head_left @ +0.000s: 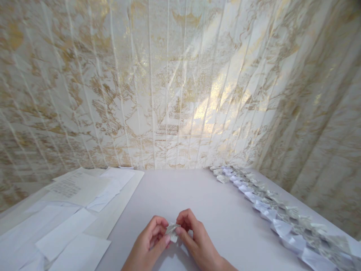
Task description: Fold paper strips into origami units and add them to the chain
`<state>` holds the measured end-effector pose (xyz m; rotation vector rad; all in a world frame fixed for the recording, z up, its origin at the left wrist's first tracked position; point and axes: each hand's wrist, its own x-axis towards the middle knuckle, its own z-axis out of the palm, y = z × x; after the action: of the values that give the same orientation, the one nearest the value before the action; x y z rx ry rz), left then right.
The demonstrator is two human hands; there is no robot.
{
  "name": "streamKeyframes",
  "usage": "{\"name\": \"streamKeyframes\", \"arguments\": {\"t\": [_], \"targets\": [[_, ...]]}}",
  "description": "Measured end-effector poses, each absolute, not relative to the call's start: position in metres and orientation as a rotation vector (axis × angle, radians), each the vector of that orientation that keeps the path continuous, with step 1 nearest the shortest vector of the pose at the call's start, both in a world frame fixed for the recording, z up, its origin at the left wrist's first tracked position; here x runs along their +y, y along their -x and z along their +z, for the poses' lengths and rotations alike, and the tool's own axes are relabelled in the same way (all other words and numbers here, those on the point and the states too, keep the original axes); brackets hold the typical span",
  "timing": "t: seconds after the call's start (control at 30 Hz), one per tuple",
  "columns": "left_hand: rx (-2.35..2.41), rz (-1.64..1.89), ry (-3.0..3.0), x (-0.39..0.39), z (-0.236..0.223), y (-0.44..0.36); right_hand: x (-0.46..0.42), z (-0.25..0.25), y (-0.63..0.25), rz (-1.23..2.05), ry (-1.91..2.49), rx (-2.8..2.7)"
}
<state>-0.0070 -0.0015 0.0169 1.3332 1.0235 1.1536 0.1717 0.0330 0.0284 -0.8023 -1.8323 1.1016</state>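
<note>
A small crumpled, folded piece of printed paper (173, 232) is held between my two hands, just above the front middle of the white table. My left hand (153, 239) pinches its left side between thumb and fingers. On the right side, the thumb and fingertips of my right hand (194, 235) close on the paper's edge. The fingers hide part of it, so its full shape cannot be made out.
Loose sheets of paper (66, 231), some white and one printed (76, 184), overlap on the left of the table (169, 192). Along the right edge run rows of folded paper pieces (269, 214), white and printed. A patterned curtain (158, 94) hangs behind.
</note>
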Motion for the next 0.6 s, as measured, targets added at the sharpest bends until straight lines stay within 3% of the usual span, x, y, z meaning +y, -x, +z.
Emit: {"name": "streamKeyframes", "arguments": {"t": [0.2, 0.4, 0.6], "targets": [[1.284, 1.067, -1.602, -0.008, 0.028, 0.008, 0.033, 0.027, -0.172, 1.026, 0.914, -1.951], [1.414, 0.970, -1.809, -0.010, 0.035, 0.008, 0.033, 0.033, -0.174, 0.729, 0.842, -2.172], [1.427, 1.141, -1.785, -0.008, 0.033, 0.010, 0.035, 0.034, -0.173, 0.705, 0.820, -2.124]]}}
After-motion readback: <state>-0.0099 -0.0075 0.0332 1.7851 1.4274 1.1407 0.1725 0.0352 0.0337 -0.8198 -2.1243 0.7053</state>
